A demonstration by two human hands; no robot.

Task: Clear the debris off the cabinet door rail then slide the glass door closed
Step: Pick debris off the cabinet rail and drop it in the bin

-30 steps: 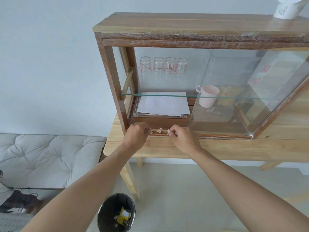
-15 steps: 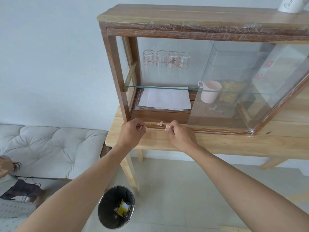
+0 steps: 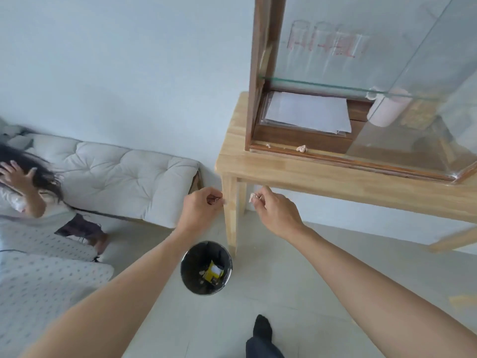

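The wooden cabinet's bottom door rail (image 3: pixel 333 156) still carries a crumpled beige scrap (image 3: pixel 302 149) and a smaller crumb (image 3: pixel 268 145) near its left end. The glass door (image 3: pixel 423 104) stands slid to the right, leaving the left half uncovered. My left hand (image 3: pixel 200 208) is pinched shut on a small bit of debris below the table edge. My right hand (image 3: pixel 273 210) holds a crumpled beige scrap (image 3: pixel 252 197) between its fingertips. Both hands hover above a black waste bin (image 3: pixel 206 268) on the floor.
The cabinet sits on a light wooden table (image 3: pixel 322 177) with a leg just beside the bin. A grey cushioned sofa (image 3: pixel 129 171) lies to the left with a person on it. White papers (image 3: pixel 307 115) and a pink mug (image 3: pixel 387 109) are inside the cabinet.
Both hands left the rail carrying debris and dropped down to the left, over the bin. My view tilted downward and leftward.
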